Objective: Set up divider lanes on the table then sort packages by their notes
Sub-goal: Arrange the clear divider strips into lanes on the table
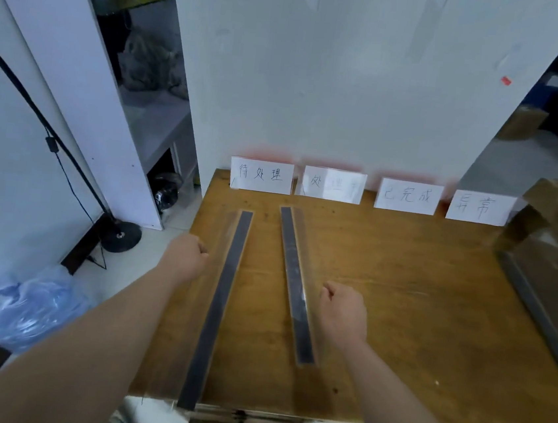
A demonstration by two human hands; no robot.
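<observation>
Two divider strips lie lengthwise on the wooden table (pixel 417 294), each a dark base with a clear upright wall. The left divider (pixel 225 285) runs from near the first label to the table's front edge. My left hand (pixel 186 253) grips its clear wall from the left, fingers curled. The right divider (pixel 293 275) is shorter in view and angled slightly. My right hand (pixel 343 311) holds its clear wall from the right side. Several white handwritten label cards (pixel 261 175) stand along the back edge against the wall. No packages are in sight.
A clear box-like object with a dark edge (pixel 546 274) stands at the table's right side. On the floor to the left are a black lamp stand base (pixel 120 236) and a blue plastic bag (pixel 33 306). A shelf unit (pixel 152 94) stands behind them.
</observation>
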